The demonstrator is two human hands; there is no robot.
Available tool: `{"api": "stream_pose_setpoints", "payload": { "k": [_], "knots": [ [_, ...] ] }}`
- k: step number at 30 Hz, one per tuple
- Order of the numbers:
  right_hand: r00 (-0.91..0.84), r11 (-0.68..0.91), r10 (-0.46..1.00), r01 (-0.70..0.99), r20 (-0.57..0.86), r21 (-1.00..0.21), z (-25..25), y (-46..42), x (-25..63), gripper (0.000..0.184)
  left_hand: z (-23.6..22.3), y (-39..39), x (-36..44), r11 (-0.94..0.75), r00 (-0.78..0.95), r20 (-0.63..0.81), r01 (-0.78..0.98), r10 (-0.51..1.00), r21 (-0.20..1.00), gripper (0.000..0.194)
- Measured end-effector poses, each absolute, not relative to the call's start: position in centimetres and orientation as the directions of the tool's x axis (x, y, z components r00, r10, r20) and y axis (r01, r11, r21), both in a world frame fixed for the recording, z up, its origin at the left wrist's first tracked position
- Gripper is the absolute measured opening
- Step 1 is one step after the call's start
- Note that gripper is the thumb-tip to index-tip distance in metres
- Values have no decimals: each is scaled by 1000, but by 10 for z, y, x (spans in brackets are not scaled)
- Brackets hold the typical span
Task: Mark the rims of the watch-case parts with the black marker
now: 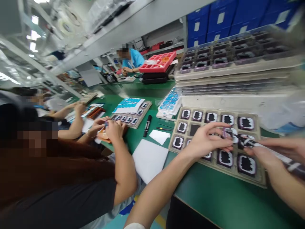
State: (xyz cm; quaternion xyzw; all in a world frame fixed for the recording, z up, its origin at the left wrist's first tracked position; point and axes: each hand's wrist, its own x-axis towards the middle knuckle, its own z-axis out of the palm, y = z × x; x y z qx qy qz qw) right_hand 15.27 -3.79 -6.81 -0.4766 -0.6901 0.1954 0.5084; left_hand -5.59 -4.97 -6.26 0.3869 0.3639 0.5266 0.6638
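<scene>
My left hand (206,140) pinches a small purple-edged part (227,131) between thumb and fingers, just above a beige compartment tray (261,173). In my right hand (269,157) is a black marker pen (284,158), its tip end pointing left and meeting or nearly meeting the held part; I cannot tell which. Rows of square black parts with white frames (247,164) sit in the tray's pockets. One pocket (194,129) at the left shows just a dark square. My left forearm and hand hide some of the lower row.
Stacked trays (235,71) rise behind my tray, near blue bins (220,19). Left of it lie a capped marker (147,126), a thin yellow-and-black tool (164,129), and white paper (150,159). A co-worker's hands (114,129) work close at the left.
</scene>
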Motion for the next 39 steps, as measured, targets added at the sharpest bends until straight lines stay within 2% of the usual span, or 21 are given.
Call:
{"api": "stream_pose_setpoints", "payload": {
  "k": [4,6,11,17,27,39],
  "knots": [
    [-103,582,797,390,595,-713,-50,-50,148,11,-67,-54,-53,52,160,11,-386,987,921,68],
    [-137,609,786,333,602,-720,-46,-52,144,7,-66,-56,-53,37,169,28,-368,985,929,62],
    [-123,611,790,240,601,-754,-47,-53,140,7,-64,-61,-49,5,160,46,-304,986,953,58],
    [-116,591,805,243,582,-769,-49,-52,143,9,-62,-63,-46,-25,131,59,-250,990,968,57],
    [-113,613,782,316,612,-724,-49,-52,145,12,-65,-64,-45,-46,125,65,-147,990,988,51],
    [-126,566,820,323,559,-758,-47,-52,144,10,-69,-64,-46,-62,156,83,-137,984,989,53]
  ]
}}
